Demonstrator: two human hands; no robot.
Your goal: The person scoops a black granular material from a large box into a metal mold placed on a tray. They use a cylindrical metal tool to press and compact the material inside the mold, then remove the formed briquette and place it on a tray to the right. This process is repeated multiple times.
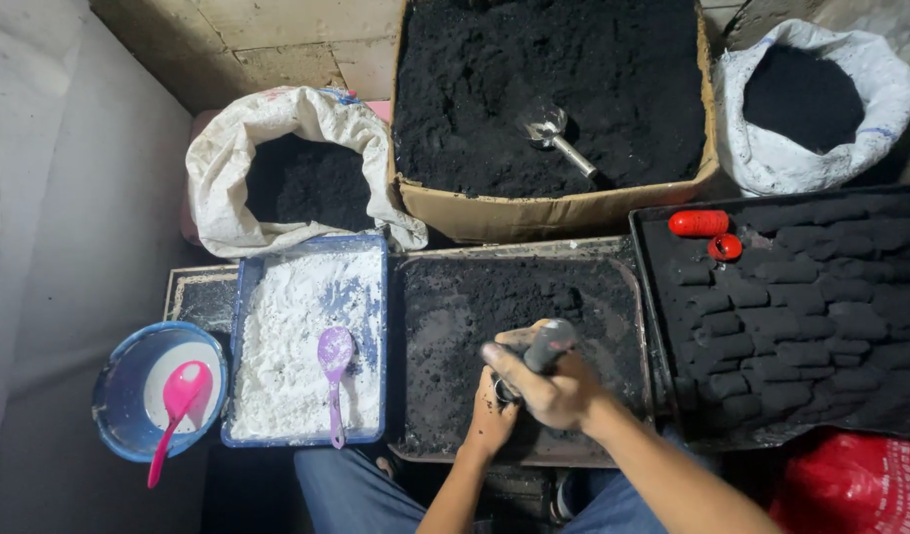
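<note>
Head view: looking straight down at a charcoal-pressing setup, everything dusted black.
Cardboard box (551, 99): biggest thing here, heaped with black powder, a metal scoop (554, 133) lying on top.
Right tray (656, 297): black tray packed with rows of pressed briquettes (801, 316), so a good batch looks done already; two red caps or cylinders (707, 229) sit at its top left corner.
Middle tray (415, 356): loose black powder spread over it, plenty left unpressed as far as I can judge.
Sacks: white sack on the left (277, 163) and another top right (821, 99), both holding more black powder.
Blue tray (376, 336): white powder with a purple spoon (333, 371) stuck in it.
Blue bowl (129, 396): far left, white stuff inside plus a pink spoon (178, 400).
Right hand (554, 391): closed tight round the grey plunger handle (546, 348), pressing down over the middle tray.
Left hand (489, 415): wrapped round a small metal ring mold (502, 389) just under the handle, fingers closed on it, steadying it on the tray.
Mold location: near the front middle of the centre tray, mostly hidden by both hands, so can't tell how full it is.
</note>
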